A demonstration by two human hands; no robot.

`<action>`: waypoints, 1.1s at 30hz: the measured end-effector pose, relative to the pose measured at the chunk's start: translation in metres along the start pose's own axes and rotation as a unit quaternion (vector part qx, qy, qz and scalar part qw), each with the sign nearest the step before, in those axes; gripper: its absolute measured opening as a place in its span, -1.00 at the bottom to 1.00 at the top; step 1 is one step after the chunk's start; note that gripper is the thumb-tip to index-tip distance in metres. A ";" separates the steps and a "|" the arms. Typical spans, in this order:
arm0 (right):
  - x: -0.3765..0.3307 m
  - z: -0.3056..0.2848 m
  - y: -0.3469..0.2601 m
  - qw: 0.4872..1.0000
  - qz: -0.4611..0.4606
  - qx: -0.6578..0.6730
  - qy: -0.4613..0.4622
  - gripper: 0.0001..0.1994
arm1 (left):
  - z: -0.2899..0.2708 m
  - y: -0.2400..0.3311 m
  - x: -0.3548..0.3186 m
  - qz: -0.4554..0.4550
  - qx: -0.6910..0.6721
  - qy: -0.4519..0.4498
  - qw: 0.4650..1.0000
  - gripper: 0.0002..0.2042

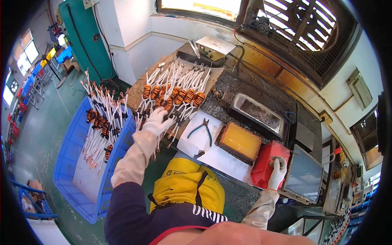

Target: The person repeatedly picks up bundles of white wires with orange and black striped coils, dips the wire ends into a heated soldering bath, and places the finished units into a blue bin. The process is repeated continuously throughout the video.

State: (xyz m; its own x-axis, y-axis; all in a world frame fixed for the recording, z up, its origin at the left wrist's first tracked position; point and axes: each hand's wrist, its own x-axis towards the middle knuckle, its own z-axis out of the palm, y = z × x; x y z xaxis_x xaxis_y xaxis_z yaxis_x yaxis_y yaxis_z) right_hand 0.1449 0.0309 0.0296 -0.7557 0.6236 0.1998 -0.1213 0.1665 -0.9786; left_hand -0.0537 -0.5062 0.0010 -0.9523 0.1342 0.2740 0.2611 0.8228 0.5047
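My left hand (pixel 155 123), in a pale work glove, is at the near side of a row of toroidal coils. Its fingers close around the leads of one copper-wound toroidal coil (pixel 165 102), tilted face up above the others. The remaining coils (pixel 189 96) lie side by side, white-sleeved leads pointing away. My right hand (pixel 278 171), also gloved, has its fingers curled at the rim of a red plastic bin (pixel 261 168); the bin's inside is partly hidden. Green-handled pliers (pixel 203 130) rest open on a white sheet between my hands.
A blue crate (pixel 67 177) full of coils stands left of the bench. A yellow-filled block (pixel 240 141) and a metal-rimmed solder pot (pixel 258 114) sit right of the pliers. Behind them is a control box (pixel 214 45). Yellow cloth (pixel 188 181) covers my lap.
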 end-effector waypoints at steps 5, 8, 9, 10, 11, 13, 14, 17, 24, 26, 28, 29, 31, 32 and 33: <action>-0.002 -0.001 0.001 1.000 -0.014 -0.007 0.013 -0.88 | -0.095 0.003 -0.068 -0.020 -0.150 0.018 0.988 -0.76; -0.001 -0.003 0.005 1.000 -0.024 -0.008 0.008 -0.87 | -0.137 -0.025 -0.107 -0.185 -0.155 0.114 0.964 -0.74; -0.001 -0.003 0.006 1.000 -0.023 -0.006 0.007 -0.87 | -0.145 -0.044 -0.120 -0.232 -0.159 0.162 0.946 -0.74; 0.000 -0.003 0.005 1.000 -0.020 -0.008 0.008 -0.87 | -0.151 -0.082 -0.135 -0.258 -0.174 0.148 0.939 -0.73; 0.000 -0.003 0.006 1.000 -0.017 -0.009 0.007 -0.87 | -0.155 -0.112 -0.149 -0.284 -0.189 0.134 0.930 -0.72; -0.003 -0.005 0.005 1.000 -0.010 -0.020 0.010 -0.86 | -0.173 -0.099 -0.160 -0.328 -0.077 0.049 0.940 -0.62; -0.004 -0.004 0.002 1.000 -0.008 -0.024 0.008 -0.86 | -0.178 -0.105 -0.171 -0.356 -0.014 0.004 0.934 -0.59; -0.002 -0.003 0.006 0.999 -0.012 -0.036 0.003 -0.85 | -0.167 -0.173 -0.204 -0.345 0.002 -0.125 0.930 -0.35; 0.001 -0.004 0.008 0.999 -0.008 -0.051 0.015 -0.85 | -0.145 -0.173 -0.215 -0.199 0.251 -0.074 0.945 -0.14; -0.001 -0.003 0.006 0.999 -0.001 -0.045 0.023 -0.85 | -0.161 -0.143 -0.203 -0.283 0.157 -0.136 0.936 -0.15; -0.001 -0.002 0.007 0.999 -0.001 -0.040 0.027 -0.84 | -0.166 -0.143 -0.205 -0.324 0.100 -0.164 0.926 -0.18; -0.001 -0.003 0.008 0.999 -0.001 -0.037 0.033 -0.84 | -0.165 -0.144 -0.205 -0.333 0.080 -0.156 0.926 -0.18; 0.001 -0.006 0.010 0.999 -0.001 -0.041 0.028 -0.81 | -0.162 -0.144 -0.207 -0.361 0.040 -0.151 0.919 -0.18; 0.000 -0.007 0.011 0.999 -0.001 -0.042 0.030 -0.80 | -0.162 -0.141 -0.205 -0.379 0.021 -0.153 0.913 -0.18; -0.003 -0.007 0.010 0.998 -0.004 -0.043 0.034 -0.81 | -0.166 -0.130 -0.200 -0.403 0.004 -0.167 0.900 -0.18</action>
State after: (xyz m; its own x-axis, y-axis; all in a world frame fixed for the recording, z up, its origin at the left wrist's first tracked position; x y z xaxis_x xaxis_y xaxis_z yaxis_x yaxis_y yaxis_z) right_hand 0.1505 0.0359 0.0197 -0.7092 0.6719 0.2136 -0.0687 0.2356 -0.9694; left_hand 0.1287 -0.7310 0.0165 -0.8266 -0.3509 -0.4399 -0.5356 0.7304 0.4238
